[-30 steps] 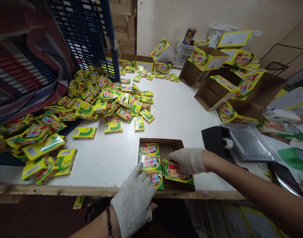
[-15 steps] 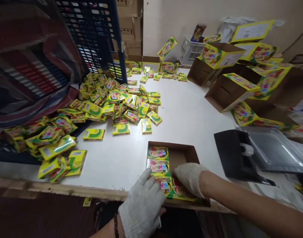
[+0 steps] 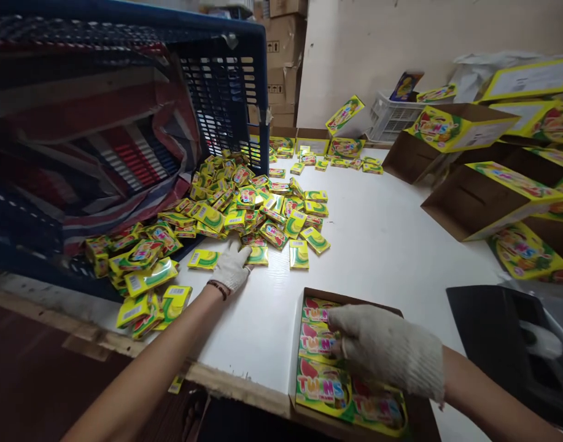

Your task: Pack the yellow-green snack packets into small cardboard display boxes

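My left hand (image 3: 232, 265), in a white knit glove with fingertips showing, reaches to the front edge of a heap of small yellow packs (image 3: 210, 216). Its fingers are stretched out and apart, touching the heap beside a yellow-green pack (image 3: 258, 256). My gloved right hand (image 3: 386, 344) is over an open brown carton (image 3: 422, 405) at the table's front edge. Thumb and fingers stand apart over the packs, with nothing visibly gripped. Inside the carton, packs marked TWINS (image 3: 322, 382) lie face up in a left column, with another at the front right; the hand hides part of the inside.
A blue plastic crate (image 3: 244, 73) lies on its side at left, lined with a striped sheet (image 3: 124, 153). Empty display boxes (image 3: 474, 196) are piled at right, near a black tape dispenser (image 3: 484, 325). A white basket (image 3: 392, 116) stands against the wall.
My left hand has moved from the carton's left side out to the heap. The right hand has risen and shifted over the carton's packs. The view has turned left.
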`<state>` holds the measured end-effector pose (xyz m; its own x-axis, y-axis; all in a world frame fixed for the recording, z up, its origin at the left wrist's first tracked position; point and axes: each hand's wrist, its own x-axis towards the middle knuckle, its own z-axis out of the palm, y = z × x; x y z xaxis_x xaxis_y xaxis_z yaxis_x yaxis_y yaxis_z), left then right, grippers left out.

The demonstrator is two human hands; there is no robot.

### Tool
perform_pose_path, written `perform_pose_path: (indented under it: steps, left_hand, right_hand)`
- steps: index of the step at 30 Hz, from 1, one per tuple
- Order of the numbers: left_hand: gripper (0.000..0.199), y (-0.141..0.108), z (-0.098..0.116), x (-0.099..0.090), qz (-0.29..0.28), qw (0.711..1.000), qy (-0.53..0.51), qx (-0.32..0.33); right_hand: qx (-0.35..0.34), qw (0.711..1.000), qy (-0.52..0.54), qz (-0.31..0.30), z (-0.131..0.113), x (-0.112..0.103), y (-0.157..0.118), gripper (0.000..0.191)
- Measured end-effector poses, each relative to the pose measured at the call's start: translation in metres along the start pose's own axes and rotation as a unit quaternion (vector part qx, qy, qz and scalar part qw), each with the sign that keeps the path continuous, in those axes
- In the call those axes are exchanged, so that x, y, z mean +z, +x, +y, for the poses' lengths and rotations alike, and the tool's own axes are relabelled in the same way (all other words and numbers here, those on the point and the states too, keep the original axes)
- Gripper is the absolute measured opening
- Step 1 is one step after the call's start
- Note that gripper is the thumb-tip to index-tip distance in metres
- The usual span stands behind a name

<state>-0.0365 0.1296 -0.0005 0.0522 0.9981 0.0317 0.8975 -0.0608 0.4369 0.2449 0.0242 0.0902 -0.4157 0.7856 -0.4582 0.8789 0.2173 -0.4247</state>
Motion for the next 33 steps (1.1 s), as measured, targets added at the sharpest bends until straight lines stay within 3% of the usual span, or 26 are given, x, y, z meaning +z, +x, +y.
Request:
perform_pose_path:
  steps: [2, 5, 7, 10, 12, 15, 19, 21, 23, 25, 27, 30, 33]
  left_hand:
    - [0.03, -0.008, -0.003, 0.004, 0.011, 0.997, -0.08, -0.021]
    - [0.052, -0.04, 0.011, 0.01, 0.009, 0.951, -0.306, -0.053]
    - [0.061, -0.061, 0.025, 0.01, -0.024, 0.905, -0.422, -0.047]
    - [0.061, -0.077, 0.033, 0.0, -0.096, 0.871, -0.481, -0.004]
    - [0.056, -0.071, 0.021, -0.014, -0.079, 0.9, -0.428, 0.009]
    - [0.027, -0.044, -0.02, -0.04, 0.014, 0.957, -0.288, -0.004]
    - [0.037, -0.018, -0.066, -0.056, 0.037, 0.963, -0.264, -0.029]
    - [0.036, -0.02, -0.067, -0.048, 0.034, 0.958, -0.283, -0.028]
    - [0.04, -0.032, -0.053, -0.033, 0.027, 0.947, -0.319, -0.017]
    - [0.052, -0.048, -0.031, -0.016, 0.006, 0.912, -0.41, -0.004]
    - [0.054, -0.064, -0.011, -0.003, -0.001, 0.845, -0.535, -0.016]
    - [0.046, -0.078, 0.005, 0.006, 0.069, 0.721, -0.68, -0.114]
    - [0.049, -0.083, 0.008, 0.014, 0.142, 0.646, -0.725, -0.191]
  right_hand:
    - [-0.049, 0.995, 0.075, 0.053, -0.011, -0.012, 0.014, 0.013]
    - [-0.018, 0.967, 0.231, 0.102, -0.027, -0.014, 0.043, 0.027]
    - [0.015, 0.943, 0.323, 0.081, -0.037, -0.01, 0.065, 0.037]
    - [-0.023, 0.92, 0.389, 0.03, -0.046, -0.001, 0.095, 0.032]
    - [-0.066, 0.929, 0.359, 0.06, -0.048, 0.004, 0.108, 0.021]
    - [-0.083, 0.952, 0.279, 0.093, -0.051, 0.011, 0.115, 0.011]
    - [-0.073, 0.946, 0.31, 0.056, -0.057, 0.024, 0.116, 0.014]
    - [-0.057, 0.929, 0.362, 0.052, -0.062, 0.029, 0.12, 0.016]
    - [-0.042, 0.916, 0.394, 0.063, -0.067, 0.032, 0.126, 0.016]
    - [-0.039, 0.917, 0.387, 0.092, -0.071, 0.032, 0.132, 0.014]
    - [-0.036, 0.932, 0.342, 0.114, -0.075, 0.03, 0.135, 0.011]
    - [-0.029, 0.957, 0.256, 0.135, -0.082, 0.032, 0.133, 0.01]
    - [-0.064, 0.965, 0.208, 0.145, -0.092, 0.046, 0.129, 0.031]
